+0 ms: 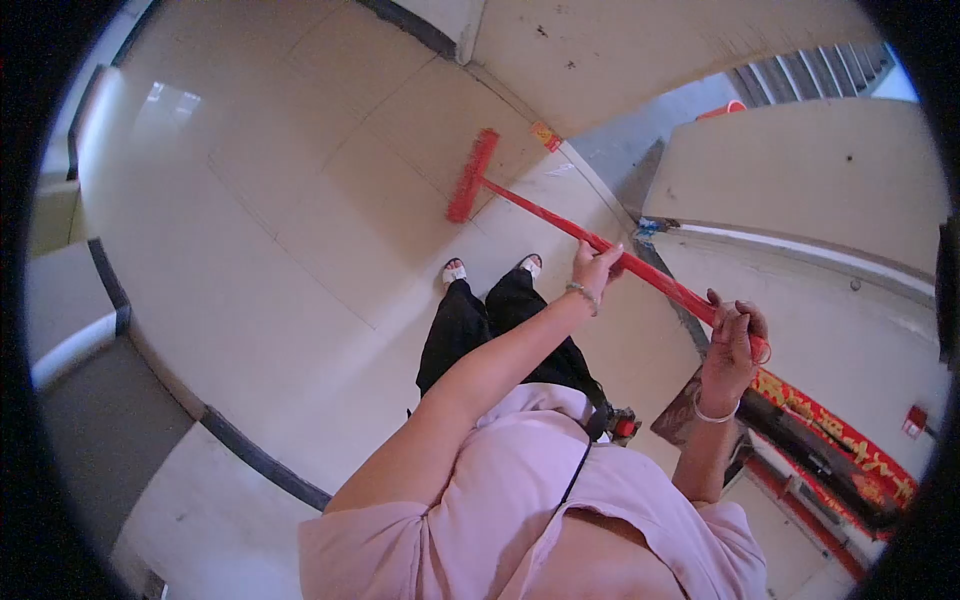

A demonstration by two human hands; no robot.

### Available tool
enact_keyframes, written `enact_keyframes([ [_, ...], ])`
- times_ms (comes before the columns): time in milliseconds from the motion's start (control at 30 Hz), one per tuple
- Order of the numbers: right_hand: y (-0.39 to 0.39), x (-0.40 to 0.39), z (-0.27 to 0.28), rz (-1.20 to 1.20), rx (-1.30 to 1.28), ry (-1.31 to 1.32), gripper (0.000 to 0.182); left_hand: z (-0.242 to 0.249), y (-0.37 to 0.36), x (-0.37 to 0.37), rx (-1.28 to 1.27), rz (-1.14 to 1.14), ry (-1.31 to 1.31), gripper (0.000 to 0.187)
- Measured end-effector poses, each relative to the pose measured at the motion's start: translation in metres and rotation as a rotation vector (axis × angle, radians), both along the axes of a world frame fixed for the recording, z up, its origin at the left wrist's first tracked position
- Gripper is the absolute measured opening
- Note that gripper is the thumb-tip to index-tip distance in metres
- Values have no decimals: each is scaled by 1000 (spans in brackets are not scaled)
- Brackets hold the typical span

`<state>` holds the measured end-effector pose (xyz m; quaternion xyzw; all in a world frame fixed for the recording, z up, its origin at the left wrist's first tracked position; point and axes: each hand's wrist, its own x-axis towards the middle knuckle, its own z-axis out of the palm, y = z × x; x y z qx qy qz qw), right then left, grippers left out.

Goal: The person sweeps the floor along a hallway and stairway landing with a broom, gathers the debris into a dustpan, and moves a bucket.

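Note:
A red long-handled broom (545, 213) runs slantwise across the view. Its bristled head (472, 176) rests on the tiled floor beyond my feet, near the door sill. My left hand (597, 268) is closed around the middle of the handle. Higher up, near the handle's end, my right hand (735, 335) grips it with curled fingers. Both hands hold the same pole, some distance apart.
My sandalled feet (455, 270) stand on pale floor tiles (270, 180). An open doorway with a door panel (800, 180) is at the right, with stairs (810, 75) beyond. A red-and-gold paper banner (840, 430) hangs at lower right. Dark-skirted walls (260, 460) lie left.

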<state>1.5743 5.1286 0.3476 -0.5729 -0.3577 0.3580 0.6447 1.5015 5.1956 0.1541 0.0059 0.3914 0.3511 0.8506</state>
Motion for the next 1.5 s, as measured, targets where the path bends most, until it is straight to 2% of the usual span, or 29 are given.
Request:
enact_keyframes([
  [67, 1, 11, -6, -116, -4, 107, 15, 11, 10, 1, 25, 77, 39, 28],
  [100, 2, 14, -13, -175, 1, 157, 16, -8, 16, 6, 68, 62, 83, 39],
  [167, 20, 14, -51, -255, -33, 191, 18, -40, 44, -1, 117, 104, 207, 37],
  [200, 36, 11, -72, -208, -5, 186, 19, -75, 63, -7, 178, 89, 296, 32],
  [233, 55, 9, -98, -198, -6, 126, 18, -81, 90, -18, 180, 23, 337, 27],
  [267, 74, 8, -123, -196, -29, 241, 18, -121, 116, -23, 136, 26, 341, 20],
  [300, 85, 12, -122, -150, -102, 133, 16, -107, 128, -23, 134, -8, 391, 18],
  [367, 111, 16, -160, -64, -52, 153, 17, -99, 160, -28, 130, -79, 481, 13],
  [433, 117, 38, -178, -90, -85, 170, 18, -103, 176, -11, 123, -150, 565, 7],
  [533, 96, 86, -193, -131, -189, 122, 17, -126, 167, 38, 133, -419, 583, 7],
  [600, 50, 131, -183, -190, -382, 35, 18, -196, 134, 82, 30, -534, 183, 7],
  [633, 23, 148, -176, -276, -360, 119, 18, -169, 105, 118, 31, -605, 330, 8],
  [667, -5, 171, -174, -380, -316, 63, 15, -130, 75, 152, 24, -605, 391, 8],
  [700, -30, 194, -151, -400, -365, -2, 16, -112, 44, 188, -25, -529, 390, 17],
  [733, -53, 214, -139, -449, -344, -6, 15, -111, 16, 213, -3, -596, 348, 24],
  [833, -96, 258, -98, -594, -271, -6, 13, -64, -34, 276, -83, -729, 189, 28],
  [900, -102, 280, -68, -566, -135, -4, 12, -27, -53, 309, -93, -677, 169, 29],
  [1000, -98, 298, -31, -565, -41, -39, 13, -3, -72, 338, -103, -553, 83, 45],
  [1100, -98, 307, 5, -491, 24, -32, 15, 39, -73, 336, -73, -449, -1, 28],
  [1200, -88, 312, 33, -364, 60, -14, 17, 76, -67, 316, -93, -358, -49, 27],
  [1267, -77, 314, 37, -237, 116, 46, 18, 80, -62, 296, -83, -311, -52, 24],
  [1300, -68, 310, 35, -290, 17, 31, 18, 75, -58, 284, -66, -288, -48, 22],
  [1367, -47, 306, 15, -244, -126, 74, 18, 54, -46, 259, -49, -192, 14, 13],
  [1400, -30, 300, 1, -207, -213, 84, 17, 32, -37, 242, -102, -155, 15, 15],
  [1433, -11, 290, -14, -145, -253, 114, 18, 8, -26, 225, -154, -117, 15, 17],
  [1500, 16, 280, -51, 185, -305, 84, 16, -28, -7, 191, -212, -68, 124, 9],
])
